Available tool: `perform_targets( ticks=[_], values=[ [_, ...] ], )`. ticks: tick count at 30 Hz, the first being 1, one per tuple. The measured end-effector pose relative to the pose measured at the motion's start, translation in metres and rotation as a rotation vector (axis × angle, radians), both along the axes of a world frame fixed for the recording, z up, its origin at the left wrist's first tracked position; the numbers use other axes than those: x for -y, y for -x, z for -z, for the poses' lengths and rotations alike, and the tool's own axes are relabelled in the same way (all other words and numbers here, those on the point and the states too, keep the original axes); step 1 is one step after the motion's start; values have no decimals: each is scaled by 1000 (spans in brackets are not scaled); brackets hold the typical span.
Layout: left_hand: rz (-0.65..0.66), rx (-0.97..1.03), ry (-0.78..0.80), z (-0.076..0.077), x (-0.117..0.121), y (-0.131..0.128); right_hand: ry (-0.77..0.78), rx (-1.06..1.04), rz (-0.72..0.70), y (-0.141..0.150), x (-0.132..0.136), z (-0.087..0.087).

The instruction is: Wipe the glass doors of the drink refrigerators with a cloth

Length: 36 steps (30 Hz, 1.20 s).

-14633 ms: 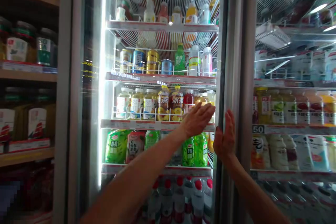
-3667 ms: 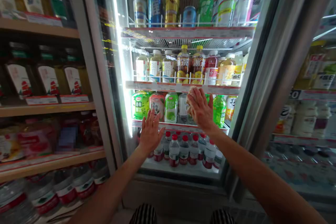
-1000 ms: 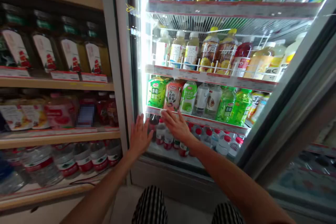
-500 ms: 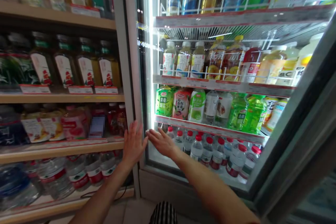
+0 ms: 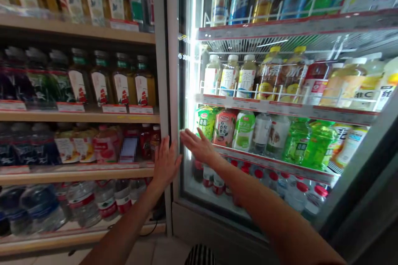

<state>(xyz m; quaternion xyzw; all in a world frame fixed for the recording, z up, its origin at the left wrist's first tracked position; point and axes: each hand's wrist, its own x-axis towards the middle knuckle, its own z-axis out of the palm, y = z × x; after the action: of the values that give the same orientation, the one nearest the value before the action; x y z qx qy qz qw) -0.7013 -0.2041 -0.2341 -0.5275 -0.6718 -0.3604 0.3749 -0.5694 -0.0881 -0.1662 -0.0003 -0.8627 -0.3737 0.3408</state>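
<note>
At mid-frame we press our flat left hand (image 5: 166,161) on the grey fridge door frame (image 5: 169,91), our flat right hand (image 5: 199,147) against the lit glass door (image 5: 186,83) beside it.

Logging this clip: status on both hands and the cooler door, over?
Left hand open, flat on grey cooler door frame. Right hand open, flat against glass cooler door. Nothing held. Green pouch drink behind glass.

Hands in view: two, one left hand (image 5: 166,161), one right hand (image 5: 199,147).
Cans (image 5: 241,2), top cooler shelf: four.
Pale tea bottles (image 5: 230,75), second shelf: three.
Yellow-capped amber bottles (image 5: 270,75), same shelf: two.
Bright green bottles (image 5: 303,143), third shelf: two.
</note>
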Motion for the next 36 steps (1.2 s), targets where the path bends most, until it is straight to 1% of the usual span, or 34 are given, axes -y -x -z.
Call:
perform_targets(
  ticks=[2,3,4,5,7,8,9,10,12,13,14,15,16,19,20,21,22,24,25,26,27,30,31,32,33,36],
  values=[
    [5,-15,-29,-13,-4,-5,40,-160,56,-9,-1,-32],
    [8,-23,-43,-19,-6,-8,56,-205,75,-14,0,-43],
    [13,-30,-51,-26,-8,-12,60,-206,80,-19,0,-50],
    [17,-36,-55,-33,-11,-16,48,-161,71,-25,1,-53],
    [22,-45,-56,-45,-15,-23,-4,-3,28,-38,1,-56],
    [24,-49,-56,-51,-16,-27,-22,51,15,-45,0,-60],
    [26,-53,-56,-57,-17,-29,-20,60,18,-52,-2,-67],
    [28,-57,-59,-62,-19,-32,3,15,36,-59,-5,-77],
    [42,-64,-67,-71,-21,-38,80,-169,102,-73,-9,-100],
    [50,-64,-72,-75,-23,-41,107,-255,132,-81,-10,-110],
    [57,-64,-78,-78,-25,-44,111,-309,149,-88,-11,-115],
    [66,-66,-82,-81,-27,-49,95,-318,153,-96,-12,-116],
    [76,-71,-85,-83,-30,-53,63,-279,141,-105,-12,-112],
    [115,-96,-87,-92,-38,-69,-57,-29,67,-133,-13,-93],
    [129,-104,-84,-95,-40,-75,-80,13,62,-143,-14,-91],
    [141,-109,-84,-98,-43,-81,-89,4,78,-153,-16,-93],
    [152,-113,-85,-101,-47,-87,-84,-58,113,-163,-17,-99],
    [171,-125,-90,-107,-54,-99,-53,-257,204,-180,-20,-113],
    [180,-132,-97,-110,-57,-105,-41,-336,238,-188,-20,-117],
    [192,-139,-105,-113,-61,-111,-40,-367,254,-195,-20,-118],
    [207,-148,-115,-116,-64,-117,-53,-339,248,-201,-19,-115],
    [254,-169,-130,-125,-73,-134,-123,-72,164,-215,-18,-98],
    [264,-170,-130,-128,-76,-139,-130,-26,156,-220,-19,-95],
    [269,-165,-131,-131,-78,-143,-123,-44,169,-225,-20,-96],
    [270,-158,-133,-134,-80,-148,-102,-124,203,-229,-21,-100],
    [262,-138,-162,-141,-87,-159,-18,-471,333,-242,-23,-115]
  ],
)
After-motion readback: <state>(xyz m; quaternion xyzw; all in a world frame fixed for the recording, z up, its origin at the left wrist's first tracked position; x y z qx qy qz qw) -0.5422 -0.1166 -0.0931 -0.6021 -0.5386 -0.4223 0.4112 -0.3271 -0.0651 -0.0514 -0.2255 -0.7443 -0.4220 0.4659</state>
